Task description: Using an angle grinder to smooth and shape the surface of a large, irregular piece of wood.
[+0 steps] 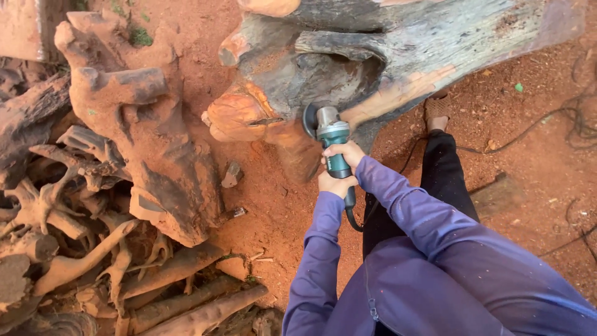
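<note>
A teal and silver angle grinder (334,144) is pressed with its dark disc against a big weathered tree stump (348,59), at a freshly cut orange patch on the stump's left lobe. My right hand (346,153) grips the grinder's body just behind the head. My left hand (336,184) is wrapped around the rear of the handle, right below the right hand. Both arms wear purple sleeves. The grinder's black cord hangs down from the handle's end.
A pile of twisted, dust-covered roots (118,180) fills the left side. My leg in black trousers and a sandalled foot (438,111) stand under the stump. Black cables (559,118) trail over the red earth at the right. A small wood chunk (232,175) lies between the stumps.
</note>
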